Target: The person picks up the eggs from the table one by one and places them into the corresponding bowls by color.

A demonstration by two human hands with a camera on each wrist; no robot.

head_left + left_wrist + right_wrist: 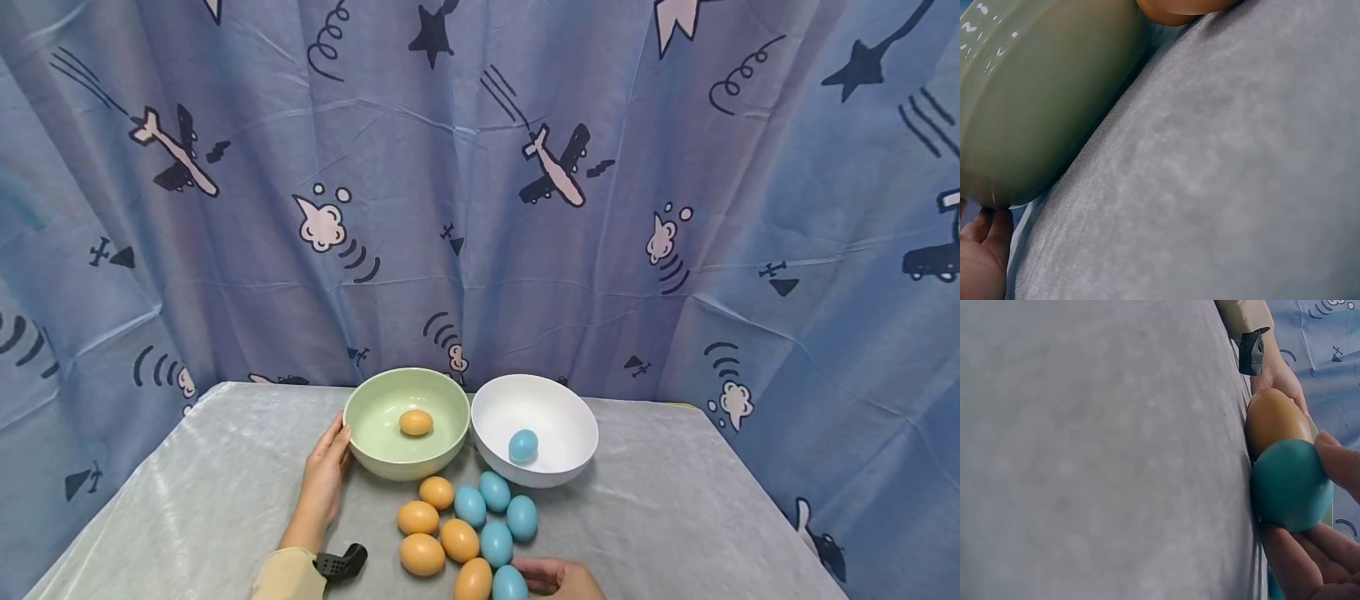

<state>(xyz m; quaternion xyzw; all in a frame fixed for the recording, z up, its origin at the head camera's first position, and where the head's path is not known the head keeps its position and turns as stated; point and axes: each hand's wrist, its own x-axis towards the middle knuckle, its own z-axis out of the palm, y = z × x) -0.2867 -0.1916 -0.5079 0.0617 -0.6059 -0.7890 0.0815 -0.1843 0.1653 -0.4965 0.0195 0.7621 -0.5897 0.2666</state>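
Observation:
My left hand [325, 471] rests against the outer left side of a light green bowl [367, 454], which holds one orange egg [416, 422]. In the left wrist view, its fingertips touch the wall of the green bowl [1041, 100]. At the front of the table, my right hand [558, 577] pinches a blue egg [510, 583]. The right wrist view shows thumb and fingers on opposite sides of the blue egg [1291, 485], with an orange egg [1277, 423] just beyond it. A white bowl [570, 429] stands right of the green one and contains a blue egg [522, 447].
Several orange eggs [417, 518] lie in a cluster before the green bowl. To their right are several blue eggs [497, 544], close together. Grey cloth [675, 500] covers the table, and a blue patterned curtain [480, 208] hangs behind it.

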